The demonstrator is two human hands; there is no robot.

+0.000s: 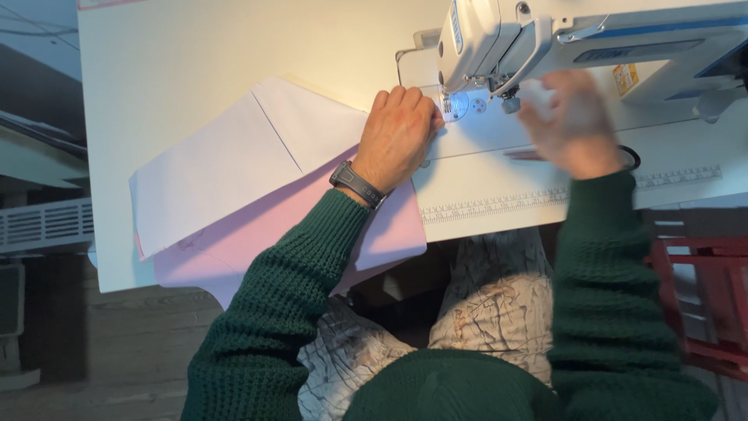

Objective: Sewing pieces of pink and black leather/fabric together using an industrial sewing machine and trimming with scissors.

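On the white sewing table (234, 47), left hand (396, 136) lies flat, fingers together, pressing pale pink fabric (257, 187) just left of the needle; nothing gripped. Right hand (573, 125) is motion-blurred beside the sewing machine (545, 35) head, possibly pinching something white, can't tell. Small yellow-orange label (625, 78) on machine body, blue stripe above. Printed ruler strip (499, 204) along table's front edge.
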